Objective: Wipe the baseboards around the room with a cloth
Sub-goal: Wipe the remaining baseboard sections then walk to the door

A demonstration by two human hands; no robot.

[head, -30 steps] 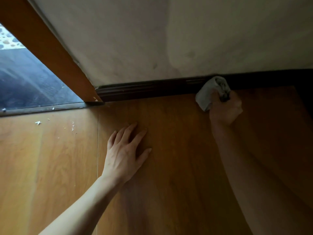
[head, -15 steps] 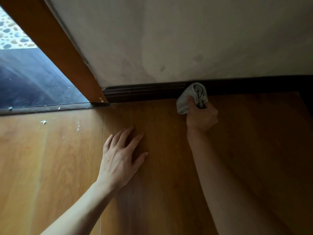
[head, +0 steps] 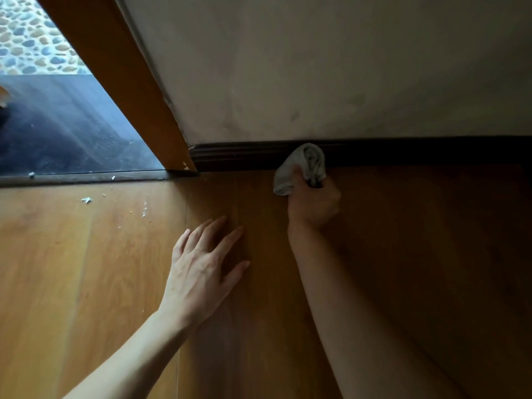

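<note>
Grey-white cloth (head: 299, 165), soft and bunched into a rumpled wad, presses against the dark baseboard (head: 236, 156) at the foot of the wall, with a loose fold drooping at its left towards the floor. The right hand (head: 312, 203) grips it from below, clenched around the fabric with the knuckles turned to the camera. The baseboard is a long strip of dark brown wood with grooved, stepped moulding, running along the bottom of a matte, blotchy off-white wall (head: 316, 67). Its left end butts against a smooth orange-brown wooden door frame (head: 115, 67).

The left hand (head: 201, 272) lies flat on the floor (head: 86, 283), its fingers (head: 201, 234) straight and spread, holding nothing. The floor is glossy, wood-grain planking with a visible seam. Small white flecks (head: 86, 200) are scattered on it near a dark threshold strip (head: 72, 177). Beyond the strip lie a dark, coarse surface (head: 57, 133) and rounded pebbles (head: 26, 38).

Compared with a second ago, the cloth and right hand have slid left along the baseboard, closer to the door frame; the left hand stays flat on the planks.
</note>
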